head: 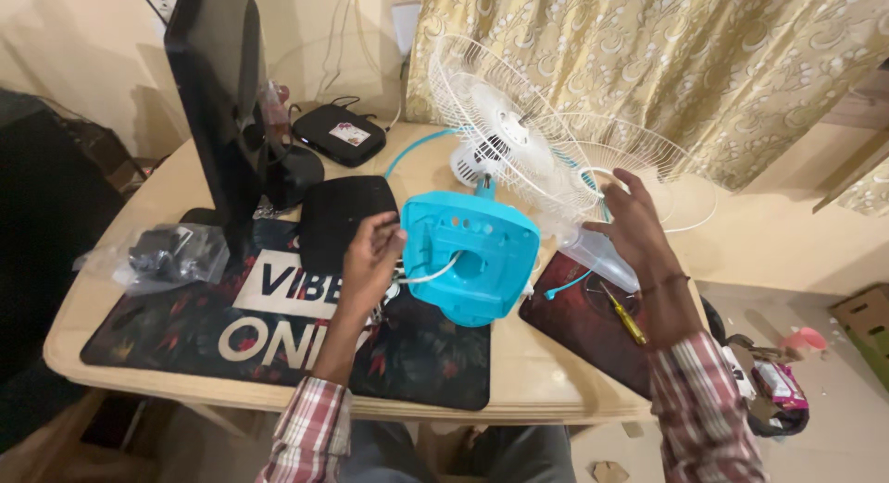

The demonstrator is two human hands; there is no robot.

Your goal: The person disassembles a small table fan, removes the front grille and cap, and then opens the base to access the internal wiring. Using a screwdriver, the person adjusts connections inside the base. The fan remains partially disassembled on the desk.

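The left hand (370,261) gripped the left edge of a turquoise fan housing (470,257), which stood near the middle of the table (130,302). The right hand (639,225), fingers spread and holding nothing, touched the translucent fan blade (593,251) beside the white wire guard (505,131). A yellow-handled screwdriver (626,318) lay nearer, to the right.

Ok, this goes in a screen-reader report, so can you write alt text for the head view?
A person's left hand holds a blue fan base on a desk, and the right hand touches the white fan grille. A yellow screwdriver lies nearby.
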